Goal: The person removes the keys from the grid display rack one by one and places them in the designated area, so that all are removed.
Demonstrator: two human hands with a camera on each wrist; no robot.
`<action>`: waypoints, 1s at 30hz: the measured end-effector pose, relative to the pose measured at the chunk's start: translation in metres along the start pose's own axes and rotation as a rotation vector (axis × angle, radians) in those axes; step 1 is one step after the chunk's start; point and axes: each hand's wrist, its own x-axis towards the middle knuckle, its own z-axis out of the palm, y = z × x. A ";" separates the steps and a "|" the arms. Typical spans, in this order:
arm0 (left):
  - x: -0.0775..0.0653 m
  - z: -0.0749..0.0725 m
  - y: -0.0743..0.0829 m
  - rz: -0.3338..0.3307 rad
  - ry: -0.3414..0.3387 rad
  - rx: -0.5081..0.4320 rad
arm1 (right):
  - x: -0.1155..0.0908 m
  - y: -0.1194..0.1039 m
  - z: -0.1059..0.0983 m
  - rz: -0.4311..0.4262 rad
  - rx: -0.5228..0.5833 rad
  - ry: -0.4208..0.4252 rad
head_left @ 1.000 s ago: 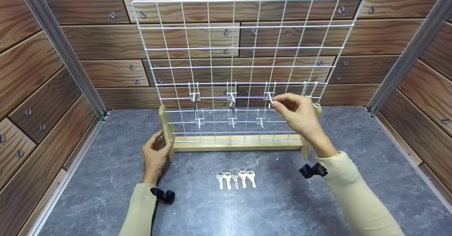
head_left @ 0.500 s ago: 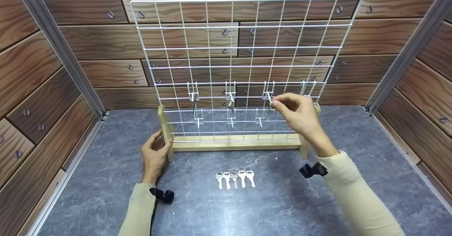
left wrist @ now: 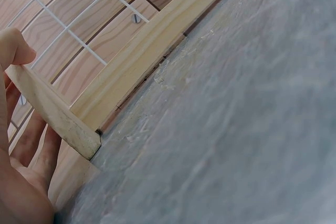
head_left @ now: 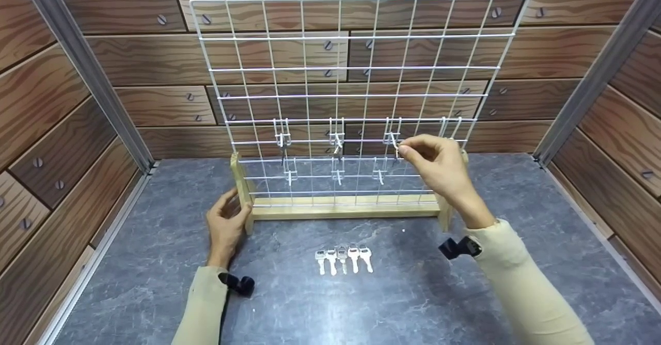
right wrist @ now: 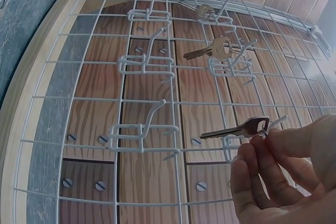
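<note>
My right hand (head_left: 441, 167) pinches the head of a key (right wrist: 236, 129) between thumb and fingers, at the tip of an upper-row hook (head_left: 392, 139). In the right wrist view the key's blade points left, and the fingertips cover part of its head. My left hand (head_left: 226, 226) grips the left wooden upright (left wrist: 58, 114) of the stand, thumb at the front and fingers behind. A white wire grid (head_left: 338, 97) rises from this stand. One key (right wrist: 215, 49) hangs from the middle upper hook and another (right wrist: 205, 11) from the left one.
Several loose keys (head_left: 343, 261) lie side by side on the grey table (head_left: 320, 314) in front of the stand. Below the upper row, three smaller-looking hooks (head_left: 338, 176) hang bare on the grid. Wood-patterned walls (head_left: 155, 61) enclose the table at the back and sides.
The right hand stays at the same hook, with only a slight shift of its fingertips and the key. The left hand keeps its place on the upright.
</note>
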 end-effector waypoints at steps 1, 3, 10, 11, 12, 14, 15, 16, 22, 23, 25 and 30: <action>0.000 0.000 0.000 0.002 0.001 0.000 | 0.000 0.000 0.000 0.002 -0.006 0.001; 0.000 0.000 0.000 0.006 0.003 -0.003 | 0.000 -0.001 0.000 0.004 -0.017 0.003; 0.000 0.001 0.001 0.008 0.004 -0.021 | 0.000 -0.002 0.001 -0.006 0.006 -0.003; 0.000 0.001 0.001 0.008 0.004 -0.021 | 0.000 -0.002 0.001 -0.007 0.012 -0.004; 0.000 0.001 0.001 0.007 0.003 -0.020 | 0.000 -0.002 0.001 -0.007 0.016 -0.004; 0.001 0.001 0.000 0.007 0.004 -0.016 | 0.000 -0.002 0.001 -0.007 0.028 -0.006; 0.001 0.001 0.000 0.006 0.006 -0.015 | 0.000 -0.003 0.001 -0.008 0.032 -0.006; 0.001 0.001 0.000 0.006 0.007 -0.014 | 0.000 -0.003 0.001 -0.007 0.032 -0.005; 0.001 0.001 0.001 0.001 0.005 -0.020 | -0.001 -0.005 0.002 -0.003 0.024 0.000; 0.001 0.001 0.002 0.002 0.002 -0.022 | -0.001 -0.005 0.002 -0.003 0.027 -0.001; 0.000 0.000 0.002 0.009 -0.001 -0.016 | -0.002 -0.005 0.002 -0.006 0.033 0.000; 0.000 0.000 0.000 0.024 -0.008 -0.007 | -0.003 -0.005 0.002 -0.017 0.052 0.003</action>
